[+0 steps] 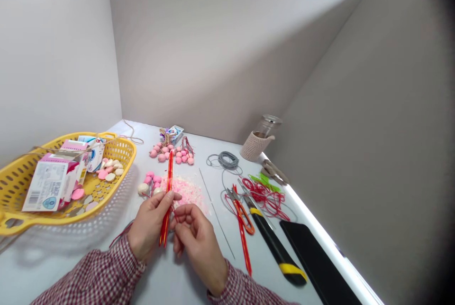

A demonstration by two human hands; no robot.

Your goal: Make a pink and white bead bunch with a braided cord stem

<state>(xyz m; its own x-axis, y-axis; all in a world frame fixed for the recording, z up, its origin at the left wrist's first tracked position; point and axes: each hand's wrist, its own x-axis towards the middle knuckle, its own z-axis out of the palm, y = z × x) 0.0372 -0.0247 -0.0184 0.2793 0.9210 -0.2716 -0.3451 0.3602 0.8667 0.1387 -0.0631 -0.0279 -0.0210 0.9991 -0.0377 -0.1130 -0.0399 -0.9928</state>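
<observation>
Pinched between the thumb and fingers of my left hand (pixel 152 219) is a folded red ribbon (pixel 169 177) with gold lines, its long axis pointing away from me. My right hand (pixel 194 235) is just to the right, fingers curled together on a thin dark red cord (pixel 174 210) that runs beside the ribbon. Behind my hands lie pink and white crumbs (pixel 186 192), with pink and cream balls (pixel 152 181) at their left. Farther back are strung pink balls (pixel 161 152) and another bunch with red cord (pixel 184 155).
A yellow basket (pixel 130 153) with boxes and soap pieces stands left. Rightward lie a thin rod (pixel 216 215), orange scissors (pixel 246 219), a black-yellow knife (pixel 273 243), red cord (pixel 265 196), grey cord (pixel 228 160) and a black flat object (pixel 316 260). A covered jar (pixel 256 146) leans behind.
</observation>
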